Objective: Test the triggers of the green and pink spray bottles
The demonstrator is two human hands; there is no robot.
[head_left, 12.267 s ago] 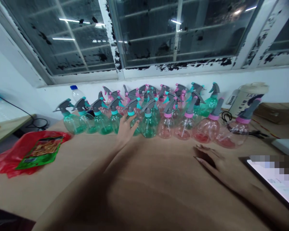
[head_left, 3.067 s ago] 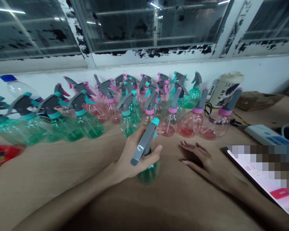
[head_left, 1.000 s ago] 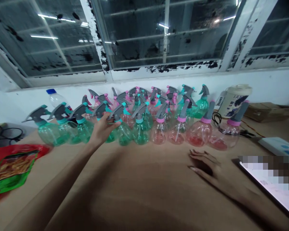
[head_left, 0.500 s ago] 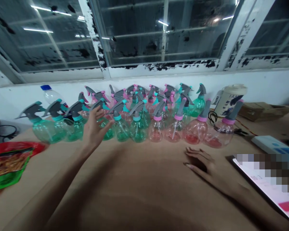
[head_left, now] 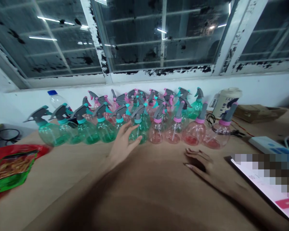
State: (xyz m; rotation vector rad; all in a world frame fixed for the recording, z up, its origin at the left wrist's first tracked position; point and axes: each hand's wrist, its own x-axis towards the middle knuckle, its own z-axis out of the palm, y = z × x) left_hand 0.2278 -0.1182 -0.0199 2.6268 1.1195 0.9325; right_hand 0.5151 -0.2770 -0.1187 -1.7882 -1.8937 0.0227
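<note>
Several clear spray bottles with grey trigger heads stand in rows on the table (head_left: 159, 179). Green-tinted ones with teal collars, such as this green spray bottle (head_left: 90, 133), fill the front left. Pink-tinted ones, such as this pink spray bottle (head_left: 194, 132), fill the front right. My left hand (head_left: 125, 142) is in front of the green bottles near the middle, fingers apart and nothing held; it partly covers two of them. Whether it touches one I cannot tell. My right hand (head_left: 201, 162) rests on the table before the pink bottles, fingers spread and holding nothing.
A red and green snack packet (head_left: 13, 166) lies at the left. Behind the bottles stands a blue-capped plastic bottle (head_left: 57, 101). To the right are a white cup (head_left: 227, 101), a cardboard box (head_left: 257, 112), a white power strip (head_left: 267, 146) and a lit screen (head_left: 262, 183).
My left hand has moved right along the front row, from the left green bottles to those near the middle. My right hand stays put. The view has shifted slightly.
</note>
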